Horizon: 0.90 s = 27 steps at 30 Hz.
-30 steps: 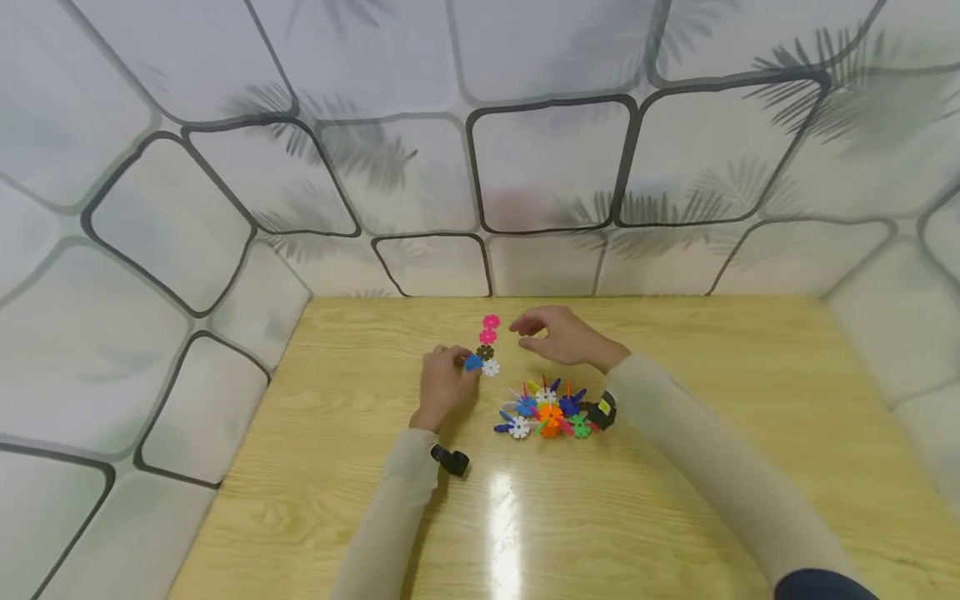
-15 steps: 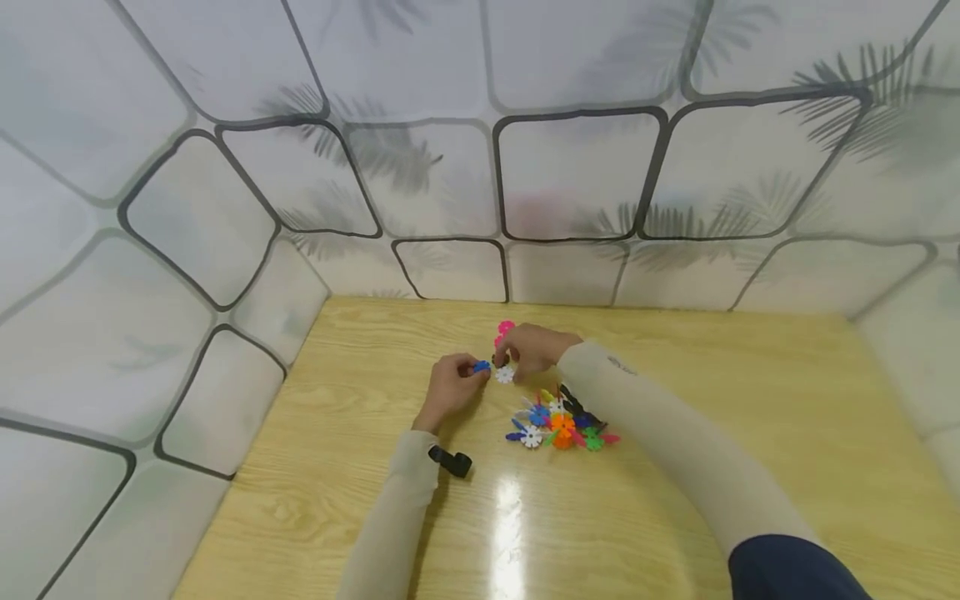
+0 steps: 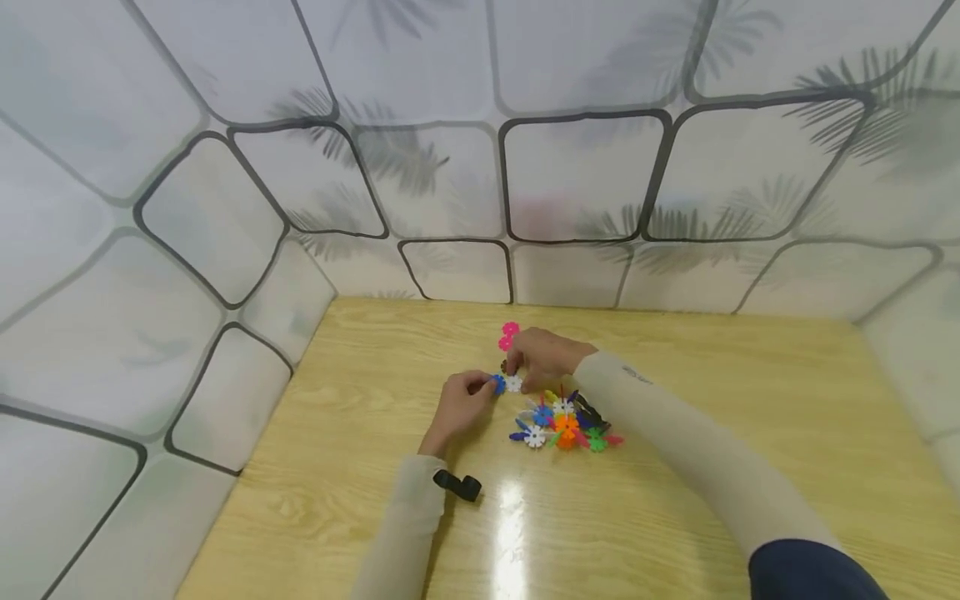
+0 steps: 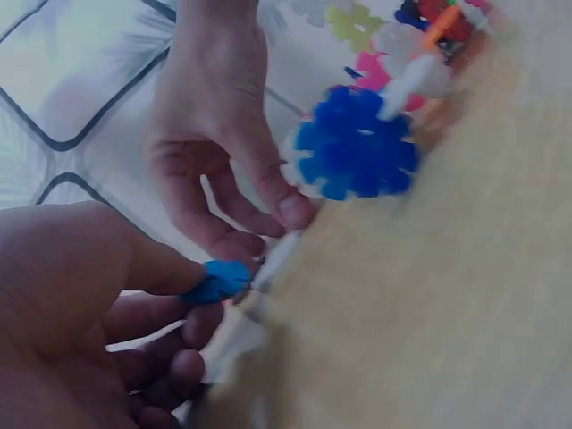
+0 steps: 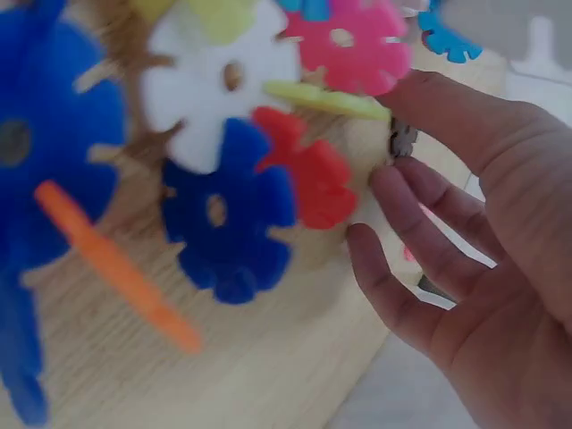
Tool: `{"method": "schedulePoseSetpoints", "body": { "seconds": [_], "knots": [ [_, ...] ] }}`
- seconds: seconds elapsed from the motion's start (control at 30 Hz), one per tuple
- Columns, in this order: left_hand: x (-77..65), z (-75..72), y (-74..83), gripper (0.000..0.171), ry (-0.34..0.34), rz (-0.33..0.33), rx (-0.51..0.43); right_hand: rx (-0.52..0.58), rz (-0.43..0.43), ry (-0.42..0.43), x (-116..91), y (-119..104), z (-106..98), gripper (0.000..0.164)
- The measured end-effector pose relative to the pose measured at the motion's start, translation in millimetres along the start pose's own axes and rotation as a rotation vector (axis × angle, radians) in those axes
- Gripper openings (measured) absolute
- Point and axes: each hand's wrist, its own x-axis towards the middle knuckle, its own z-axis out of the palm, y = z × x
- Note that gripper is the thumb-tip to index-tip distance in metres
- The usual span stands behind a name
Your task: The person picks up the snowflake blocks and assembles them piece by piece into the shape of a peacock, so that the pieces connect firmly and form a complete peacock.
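My left hand [image 3: 459, 407] pinches a blue flower-shaped plastic disc [image 4: 219, 281] between thumb and fingers. Beside it, the fingertips of my right hand [image 3: 547, 354] grip a white flower disc [image 3: 513, 383] at its edge; the blue disc's rim meets the white one. A brown disc [image 5: 402, 140] lies just behind the white, partly covered by the right fingers. Farther back, two pink discs [image 3: 509, 336] sit in a row on the table, partly hidden by the right hand.
A spiky cluster of joined discs in several colours [image 3: 566, 427] stands just in front of the right hand, near the right wrist. The wooden table [image 3: 360, 350] ends at a pale patterned curtain [image 3: 450, 271] behind and to the left.
My right hand has come down from the right onto the white and brown discs. My left hand has carried the blue disc rightward and nearer me. A wider gap separates pink from brown.
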Motion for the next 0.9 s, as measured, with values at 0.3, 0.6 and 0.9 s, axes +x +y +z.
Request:
{"method": "schedulePoseSetpoints", "body": {
  "seconds": [0.3, 0.6, 0.9],
  "knots": [
    [1.1, 5.3, 4.1, 0.018, 0.11, -0.067, -0.107, 0.017, -0.073, 0.048, -6.6, 7.2, 6.4, 0.025],
    [0.0, 7.4, 3.8, 0.014, 0.131, -0.061, -0.13, 0.176, 0.039, 0.016, -12.2, 12.2, 3.8, 0.013],
    [-0.7, 4.8, 5.8, 0.018, 0.096, -0.078, -0.194, 0.377, -0.103, 0.346, -28.0, 23.5, 19.6, 0.011]
  ]
}}
